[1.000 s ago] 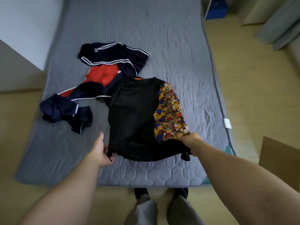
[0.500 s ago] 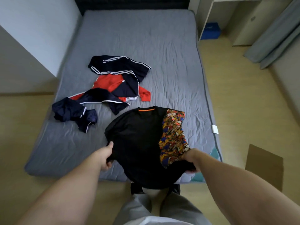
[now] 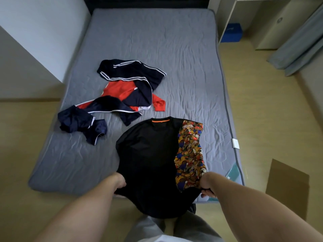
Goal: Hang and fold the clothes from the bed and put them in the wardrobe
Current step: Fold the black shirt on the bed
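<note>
Reaches forward and down with both bare forearms, left forearm (image 3: 82,213) entering from lower left, right forearm (image 3: 262,206) from lower right. Grips left edge of black shirt (image 3: 150,154) with left hand (image 3: 120,182), fingers curled under the cloth, back of hand up. Grips right edge with right hand (image 3: 207,186), knuckles up, fingertips tucked below and mostly hidden. Holds wrists roughly level and well apart, shirt stretched between them. Stands with legs (image 3: 174,231) in grey trousers at bottom of view.
</note>
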Motion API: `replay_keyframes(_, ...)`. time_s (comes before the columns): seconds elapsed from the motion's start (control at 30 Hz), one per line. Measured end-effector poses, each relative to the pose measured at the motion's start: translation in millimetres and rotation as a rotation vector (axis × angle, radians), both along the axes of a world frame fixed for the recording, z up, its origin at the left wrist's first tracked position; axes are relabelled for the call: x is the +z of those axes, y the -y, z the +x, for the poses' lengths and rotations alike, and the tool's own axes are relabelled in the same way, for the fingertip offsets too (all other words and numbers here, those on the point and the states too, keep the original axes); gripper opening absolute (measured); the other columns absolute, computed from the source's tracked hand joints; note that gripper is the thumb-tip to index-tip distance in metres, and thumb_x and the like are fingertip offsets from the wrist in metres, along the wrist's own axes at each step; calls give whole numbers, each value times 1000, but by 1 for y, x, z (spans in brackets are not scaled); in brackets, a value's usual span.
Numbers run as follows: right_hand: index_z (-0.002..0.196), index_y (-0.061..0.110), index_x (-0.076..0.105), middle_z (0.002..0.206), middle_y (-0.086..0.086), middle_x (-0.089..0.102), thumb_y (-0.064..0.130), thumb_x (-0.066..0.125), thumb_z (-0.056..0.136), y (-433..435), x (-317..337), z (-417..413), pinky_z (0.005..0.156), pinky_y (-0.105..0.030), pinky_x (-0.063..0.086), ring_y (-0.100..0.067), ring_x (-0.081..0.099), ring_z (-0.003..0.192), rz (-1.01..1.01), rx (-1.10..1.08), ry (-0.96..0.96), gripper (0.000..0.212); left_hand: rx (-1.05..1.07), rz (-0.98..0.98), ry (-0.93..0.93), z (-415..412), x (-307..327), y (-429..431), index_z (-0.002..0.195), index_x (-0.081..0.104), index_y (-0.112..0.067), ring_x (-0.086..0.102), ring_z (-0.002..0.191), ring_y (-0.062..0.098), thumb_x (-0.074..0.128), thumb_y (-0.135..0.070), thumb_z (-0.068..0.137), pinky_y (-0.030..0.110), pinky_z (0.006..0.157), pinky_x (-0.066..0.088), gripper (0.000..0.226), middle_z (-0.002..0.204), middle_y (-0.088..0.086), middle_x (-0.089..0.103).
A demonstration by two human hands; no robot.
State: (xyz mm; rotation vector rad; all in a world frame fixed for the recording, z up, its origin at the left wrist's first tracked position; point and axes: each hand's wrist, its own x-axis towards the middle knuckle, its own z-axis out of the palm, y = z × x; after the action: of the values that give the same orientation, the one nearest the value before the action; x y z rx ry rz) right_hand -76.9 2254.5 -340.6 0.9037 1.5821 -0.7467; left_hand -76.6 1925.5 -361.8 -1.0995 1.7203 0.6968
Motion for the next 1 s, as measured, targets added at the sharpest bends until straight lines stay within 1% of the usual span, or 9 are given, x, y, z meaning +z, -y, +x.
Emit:
replay_keyframes(0.07,73,7,43,65,-8,52,3,46,102,6,-1,-11,26,-17,35,-6,44,20,-61,29,-17,30,171,98,-11,-11,-1,-8,105,54,2,61,72,28,48,-1,103,32,39,54,7,85,16,60)
replay_keyframes(0.17,82,9,48,56,-7,51,15,52,102,15,4,-64,26,-13,28,-10,42,20,-34,-218,-75,21,397,273,-194,-69,1,-16,113,56,-1,58,74,28,48,5,101,24,32,48,16,89,16,59)
replay_keyframes(0.27,73,11,51,51,-7,46,6,53,97,17,48,-161,30,-9,26,-7,38,22,-103,-388,-495,24,597,385,-483,-180,37,-18,101,59,-6,58,68,22,44,4,102,18,28,41,18,99,16,59)
replay_keyframes(0.4,77,17,50,65,-2,44,9,46,100,0,188,-284,38,-9,26,-8,37,47,-220,-687,-919,25,700,605,-931,-341,171,-10,99,61,-10,60,40,11,39,0,103,15,32,40,25,100,11,58)
replay_keyframes(0.5,116,29,60,81,1,52,15,38,103,-17,301,-337,45,-17,34,-8,39,52,-290,-788,-1267,29,661,769,-1229,-406,304,-20,146,45,-17,60,44,8,47,-8,104,15,37,42,43,93,4,56)
replay_keyframes(0.6,142,36,46,93,5,56,21,40,105,-27,391,-360,50,-20,41,-8,45,58,-336,-754,-1528,39,595,891,-1483,-417,417,-35,140,42,-27,59,54,9,55,-10,101,15,44,43,44,91,3,54)
replay_keyframes(0.7,143,38,44,102,5,57,22,41,106,-33,448,-360,55,-23,44,-9,47,64,-396,-764,-1634,41,607,974,-1551,-409,470,-41,107,51,-21,59,45,8,56,-9,100,16,44,44,14,86,3,56)
replay_keyframes(0.87,144,38,46,94,4,59,19,43,105,-45,452,-345,55,-22,43,-9,47,57,-437,-875,-1634,44,697,1012,-1515,-397,470,-31,112,52,-19,57,43,9,58,-10,99,16,45,42,17,83,3,56)
replay_keyframes(1.0,127,32,59,91,2,59,15,45,102,-59,398,-329,49,-18,39,-11,43,58,-336,-958,-1505,34,716,908,-1378,-378,409,-10,106,54,-19,54,43,7,57,-11,98,15,44,40,12,79,0,55)
